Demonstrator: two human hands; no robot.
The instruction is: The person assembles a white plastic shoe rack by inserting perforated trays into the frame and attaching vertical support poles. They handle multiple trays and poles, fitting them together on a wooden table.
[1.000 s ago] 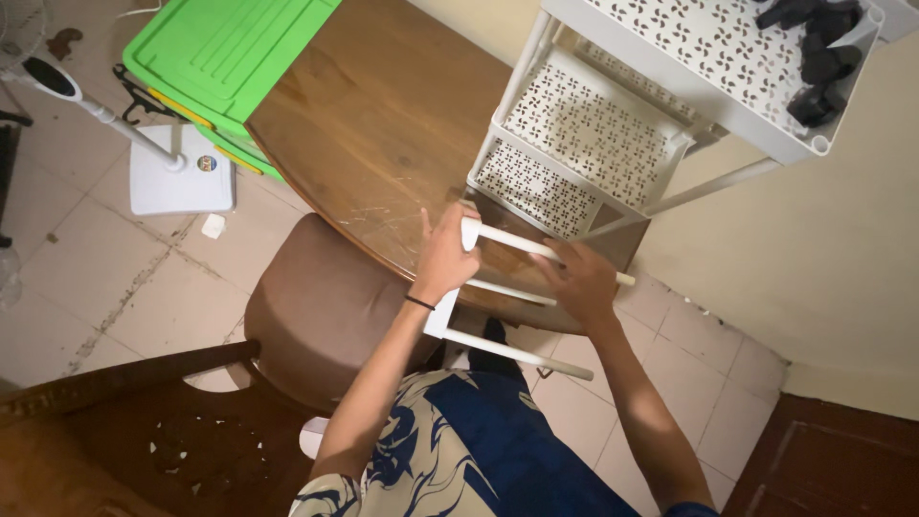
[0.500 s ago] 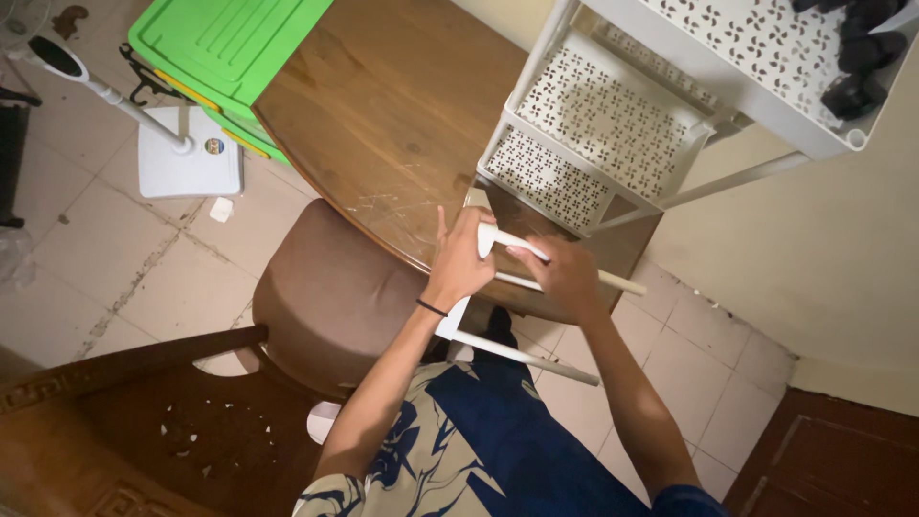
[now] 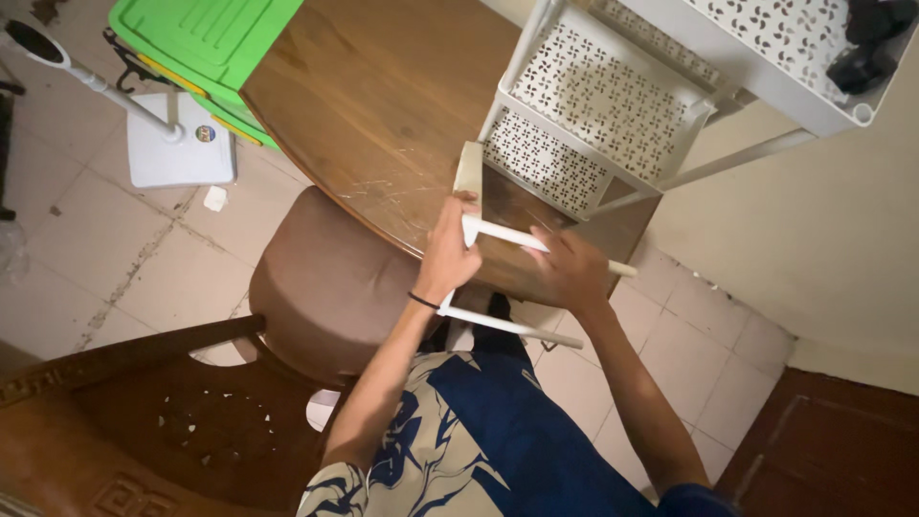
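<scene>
Wooden table (image 3: pixel 383 105): scratched top, carries all.
White perforated shelf rack (image 3: pixel 613 105): lies tipped at table's near right edge.
White rack tube (image 3: pixel 507 236): at near edge, overhanging.
Left hand (image 3: pixel 450 254): wrapped round tube's end piece.
Right hand (image 3: pixel 572 273): closed over tube.
Risk: rack likely slides off edge if pushed.

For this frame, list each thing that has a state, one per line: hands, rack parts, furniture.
left hand: closed around the end of the upper white tube
right hand: laid over the upper white tube, grip hidden
upper white tube: held level above the table edge
lower white tube: below the hands, off the table
white shelf rack: tipped on the wooden table
brown stool: upright, partly under the table
green bin: lid shut
</scene>
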